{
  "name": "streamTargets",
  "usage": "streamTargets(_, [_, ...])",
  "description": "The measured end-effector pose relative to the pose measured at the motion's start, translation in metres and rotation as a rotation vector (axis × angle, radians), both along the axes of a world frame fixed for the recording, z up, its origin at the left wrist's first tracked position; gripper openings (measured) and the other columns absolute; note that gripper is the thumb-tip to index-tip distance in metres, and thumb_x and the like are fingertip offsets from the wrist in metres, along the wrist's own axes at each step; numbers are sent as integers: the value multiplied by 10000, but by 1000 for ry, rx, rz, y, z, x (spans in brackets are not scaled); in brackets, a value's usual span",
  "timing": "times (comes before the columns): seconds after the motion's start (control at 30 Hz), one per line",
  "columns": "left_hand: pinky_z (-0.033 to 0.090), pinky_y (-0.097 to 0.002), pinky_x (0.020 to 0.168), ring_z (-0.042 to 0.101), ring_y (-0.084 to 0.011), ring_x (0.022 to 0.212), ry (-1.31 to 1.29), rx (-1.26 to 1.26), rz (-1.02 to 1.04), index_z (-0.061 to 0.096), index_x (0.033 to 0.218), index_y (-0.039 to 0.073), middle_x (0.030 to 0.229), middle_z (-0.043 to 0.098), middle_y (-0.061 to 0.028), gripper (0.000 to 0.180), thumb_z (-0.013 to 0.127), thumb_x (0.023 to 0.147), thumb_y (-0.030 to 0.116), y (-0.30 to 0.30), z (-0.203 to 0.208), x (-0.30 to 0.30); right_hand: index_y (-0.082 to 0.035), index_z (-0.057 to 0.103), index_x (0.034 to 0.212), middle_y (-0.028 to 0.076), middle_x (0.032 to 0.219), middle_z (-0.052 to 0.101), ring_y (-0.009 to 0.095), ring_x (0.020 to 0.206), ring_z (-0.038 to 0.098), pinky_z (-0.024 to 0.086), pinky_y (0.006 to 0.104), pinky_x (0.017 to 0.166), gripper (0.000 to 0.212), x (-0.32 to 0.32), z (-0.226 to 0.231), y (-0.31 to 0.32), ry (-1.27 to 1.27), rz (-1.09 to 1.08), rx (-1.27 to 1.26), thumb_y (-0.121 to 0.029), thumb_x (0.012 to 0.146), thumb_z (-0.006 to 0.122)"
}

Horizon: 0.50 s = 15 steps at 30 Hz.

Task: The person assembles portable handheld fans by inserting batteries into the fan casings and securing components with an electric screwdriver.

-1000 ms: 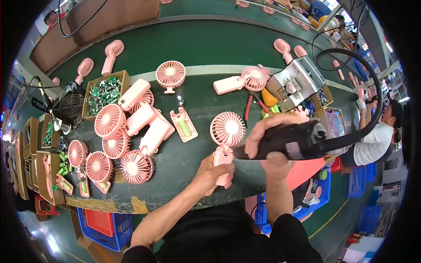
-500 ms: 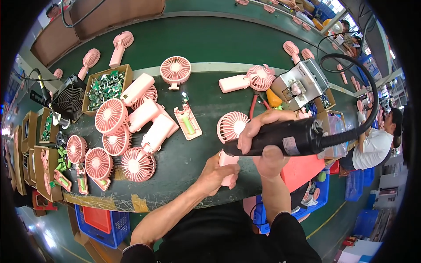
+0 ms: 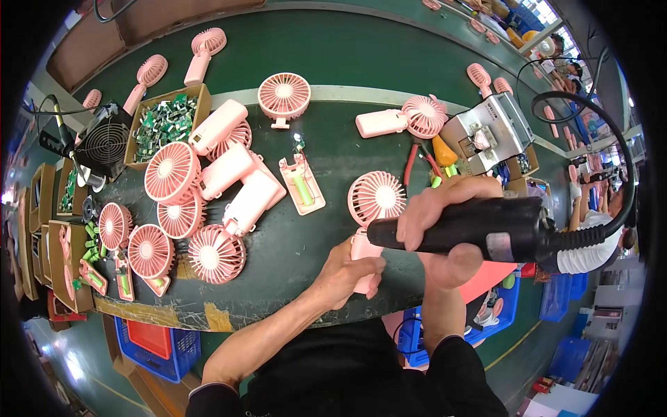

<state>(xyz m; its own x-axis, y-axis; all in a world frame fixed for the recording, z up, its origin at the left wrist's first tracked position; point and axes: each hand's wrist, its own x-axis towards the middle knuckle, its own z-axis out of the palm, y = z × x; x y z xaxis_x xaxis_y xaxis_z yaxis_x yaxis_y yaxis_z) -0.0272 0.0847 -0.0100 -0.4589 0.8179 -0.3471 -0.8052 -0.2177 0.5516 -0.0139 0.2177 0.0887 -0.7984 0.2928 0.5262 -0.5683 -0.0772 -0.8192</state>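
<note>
My left hand (image 3: 345,274) is closed round the handle of a pink handheld fan (image 3: 376,197), whose round grille points away from me. In my right hand (image 3: 448,226) lies a thick black corded power tool (image 3: 497,228), probably an electric screwdriver, held level with fingers over it and thumb below. Its narrow front end is at the top of the fan's handle; whether it touches cannot be made out. Beyond the fan lie red-handled pliers (image 3: 411,165). An opened pink handle half (image 3: 301,184) with a green battery rests to the left.
Pink fan heads and handles (image 3: 217,258) are heaped on the bench's left. Behind them stands a carton of green circuit boards (image 3: 167,128) beside a black box fan (image 3: 104,142). A metal fixture (image 3: 486,135) stands at right. The tool's black cable (image 3: 631,167) loops up the right side.
The tool's body has moved slightly right, its front end still by the fan's handle. More of the fan's grille shows. The whole view has shifted a little.
</note>
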Motion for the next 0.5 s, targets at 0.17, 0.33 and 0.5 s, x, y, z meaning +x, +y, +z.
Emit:
streamTargets(0.17, [446, -315, 444, 549, -165, 523, -3, -28, 13, 459, 1106, -45, 721, 544, -84, 301, 586, 834, -15, -3, 3, -5, -28, 442, 1065, 100, 775, 543, 208, 577, 582, 484, 346, 520, 550, -4, -1, 0, -70, 174, 87, -306, 773, 816])
streamTargets(0.33, [440, -306, 441, 554, -172, 530, 209, -130, -77, 497, 1085, -34, 734, 556, -88, 255, 577, 848, 18, 0, 6, -1, -18, 559, 974, 108, 794, 634, 193, 611, 629, 532, 308, 584, 399, -5, -3, 22, -42, 396, 137, -122, 703, 833])
streamTargets(0.5, [435, -302, 442, 543, -180, 555, 154, -37, -32, 522, 1013, -9, 757, 557, -104, 255, 571, 944, 232, 1, -16, 1, 25, 515, 1080, 105, 901, 621, 133, 735, 618, 496, 256, 631, 471, -6, 0, -2, -2, -119, 309, -13, 714, 810])
